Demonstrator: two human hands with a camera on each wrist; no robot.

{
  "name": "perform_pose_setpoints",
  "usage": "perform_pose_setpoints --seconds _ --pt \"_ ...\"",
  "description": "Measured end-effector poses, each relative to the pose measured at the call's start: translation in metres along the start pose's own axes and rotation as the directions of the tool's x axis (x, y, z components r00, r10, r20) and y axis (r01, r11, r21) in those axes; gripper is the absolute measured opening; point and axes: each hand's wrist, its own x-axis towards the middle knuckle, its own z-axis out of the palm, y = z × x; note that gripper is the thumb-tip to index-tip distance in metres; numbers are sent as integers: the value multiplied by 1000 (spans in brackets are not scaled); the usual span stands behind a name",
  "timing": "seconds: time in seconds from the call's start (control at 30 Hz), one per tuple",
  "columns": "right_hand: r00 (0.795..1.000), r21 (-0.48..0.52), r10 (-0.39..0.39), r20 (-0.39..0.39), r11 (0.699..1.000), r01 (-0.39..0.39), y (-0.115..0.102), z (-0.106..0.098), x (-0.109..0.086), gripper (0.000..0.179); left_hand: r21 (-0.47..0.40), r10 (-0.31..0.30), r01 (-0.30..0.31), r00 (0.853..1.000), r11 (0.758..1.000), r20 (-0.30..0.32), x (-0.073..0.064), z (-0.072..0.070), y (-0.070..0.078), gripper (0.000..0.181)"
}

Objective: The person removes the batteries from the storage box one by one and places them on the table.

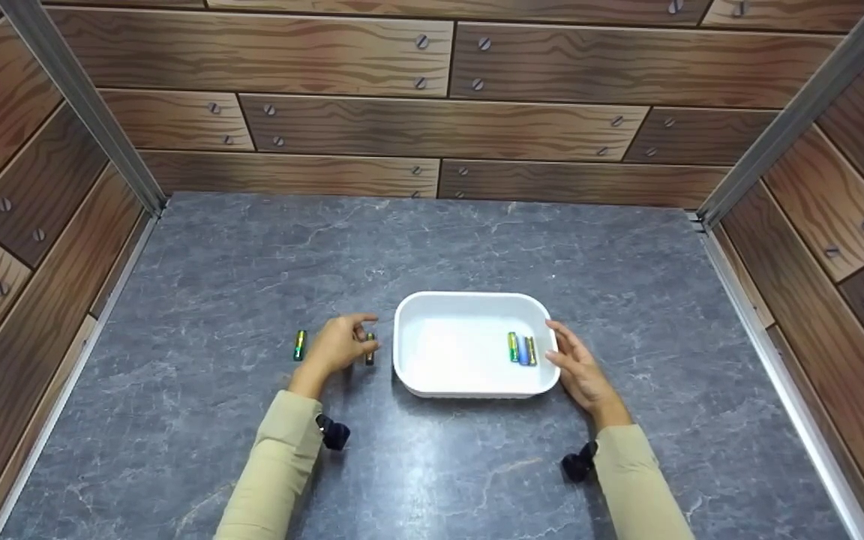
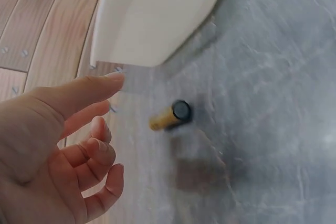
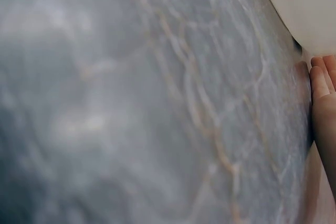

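Observation:
On the table stands a white rectangular tub. Inside it, near the right end, lie a green-and-gold battery, a blue battery and a dark-and-gold battery. My left hand hovers left of the tub, thumb and index finger spread, beside a battery. In the left wrist view that battery lies apart from the fingers, its dark end towards the camera. Behind this hand is a green-and-gold battery. My right hand rests its relaxed fingers against the tub's right end, fingertips at the rim.
The grey marbled table is bounded by a wood-patterned back wall and side walls. Metal rails run along the table's sides. A dark wrist camera sits on the left wrist, another on the right.

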Motion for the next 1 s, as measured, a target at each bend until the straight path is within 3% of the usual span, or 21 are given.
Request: perform_pose_setpoints --seconds 0.2,0.63,1.0 --pt "1000 1 -11 0 1000 11 0 0 0 49 6 24 -24 1000 1000 -3 0 -1 13 47" --pt "1000 1 0 -22 1000 0 1 1 -1 48 -26 165 -166 985 986 -43 -2 1 36 39" --pt "1000 8 -5 -6 1000 5 1 0 0 50 -14 207 -207 978 978 -27 0 7 53 38"
